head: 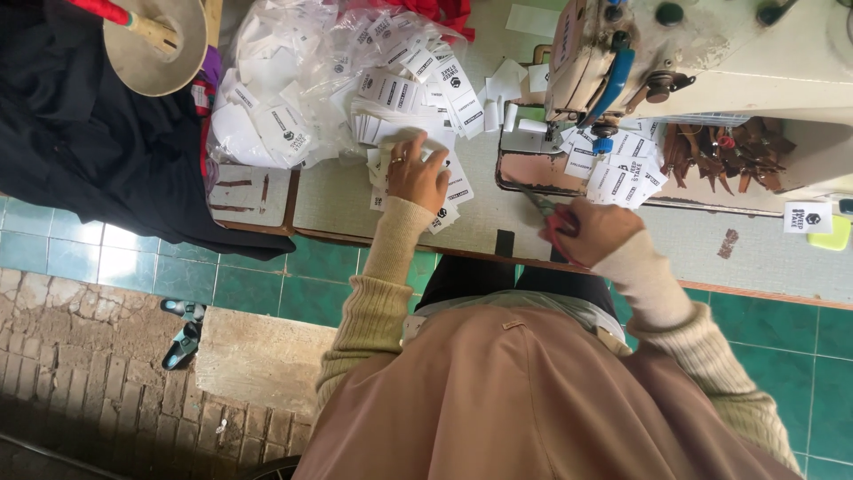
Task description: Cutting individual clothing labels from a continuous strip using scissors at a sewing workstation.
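The left hand [416,173] lies with its fingers [397,151] spread flat on a stack of white fabric labels [391,129] on the tabletop [338,200], more loose labels scattered just beyond and beside the fingertips and a clear plastic bag of labels [284,80] further past them. The right hand [593,229] has its fingers curled tight around small red-handled scissors [544,209], whose blades point away from the knuckles toward the sewing machine [675,53]. A second heap of labels [622,173] lies just beyond those blades, under the machine's head.
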